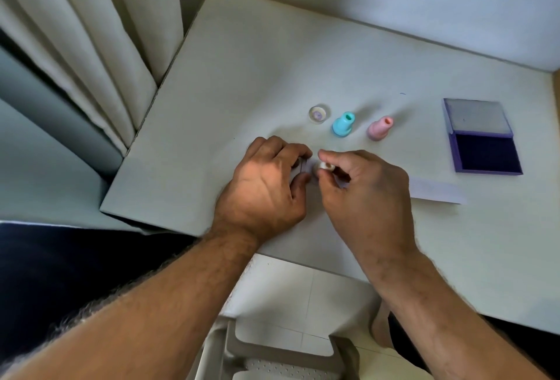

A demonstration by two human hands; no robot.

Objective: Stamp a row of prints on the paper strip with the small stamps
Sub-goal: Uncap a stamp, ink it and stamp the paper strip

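Head: white stamp pinched in right hand.

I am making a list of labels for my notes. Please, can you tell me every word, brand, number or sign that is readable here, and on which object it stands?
No text can be read in this view.
Ink pad: no label shows on the open lid or the case.
Blue stamp and pink stamp: plain, no marking seen.
Clear cap: a pale purple shape inside, too blurred to read.
Paper strip: its visible part is blank.
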